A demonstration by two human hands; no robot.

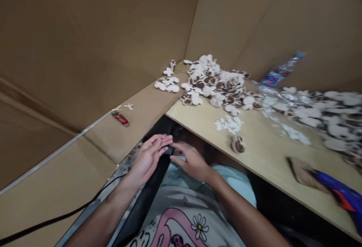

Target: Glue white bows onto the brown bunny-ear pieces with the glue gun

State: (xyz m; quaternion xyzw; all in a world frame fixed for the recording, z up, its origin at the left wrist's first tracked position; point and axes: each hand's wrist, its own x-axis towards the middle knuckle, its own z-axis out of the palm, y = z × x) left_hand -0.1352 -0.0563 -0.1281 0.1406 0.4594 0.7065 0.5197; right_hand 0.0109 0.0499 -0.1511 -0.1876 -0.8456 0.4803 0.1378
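My left hand (pixel 148 156) and my right hand (pixel 190 160) are held low over my lap, below the table edge, palms facing each other with fingers stretched out. Between their fingertips sits a small dark object (pixel 169 150) at the top of a black strap (pixel 144 201) that runs down across my patterned shirt. Whether either hand grips the object is unclear; the fingers only touch its sides.
A light wooden table (pixel 263 152) carries a big pile of white and brown craft pieces (pixel 215 83), small white bits (pixel 229 123), a plastic bottle (pixel 278 72) and a blue glue gun (pixel 341 194). Cardboard walls surround it; a red lighter (pixel 121 118) lies on the left ledge.
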